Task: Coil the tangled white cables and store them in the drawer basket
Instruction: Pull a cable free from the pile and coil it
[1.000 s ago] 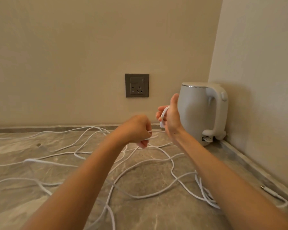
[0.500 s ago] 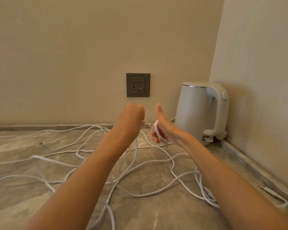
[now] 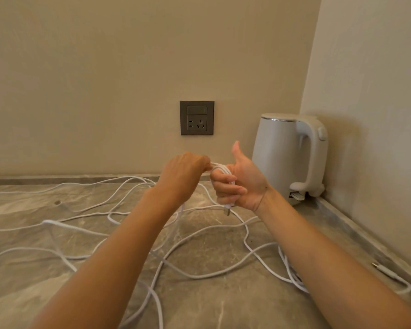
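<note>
While you wind, watch the slack first. At nine o'clock from your hands the white cables [image 3: 46,221] sprawl in crossing loops over the countertop [image 3: 223,305], well apart from the part you hold. If you pull a strand that runs under another, I judge it will cinch into a knot or drag the heap toward you.

Your left hand [image 3: 184,173], seen from the back with fingers curled, pinches the strand where it feeds onto the coil [image 3: 223,170]; its fingertips are hidden. Feed too tight and the turns may bind around your fingers. Feed too loose and they may slide off.

Just beside it at three o'clock, your right hand [image 3: 241,185] grips that coil in curled fingers, thumb up. The USB plug [image 3: 227,211] hangs out at six o'clock under the fist, and that free end could slip through and let the first turns unravel.

Further toward three o'clock the kettle [image 3: 282,157] stands near your right wrist, where a wide winding sweep or a snagged loop might knock it. At four o'clock, far right, a loose connector [image 3: 384,271] lies by the wall edge and could catch there when its line is drawn in.

You cannot see the drawer basket from here, so you cannot judge the coil against it.
</note>
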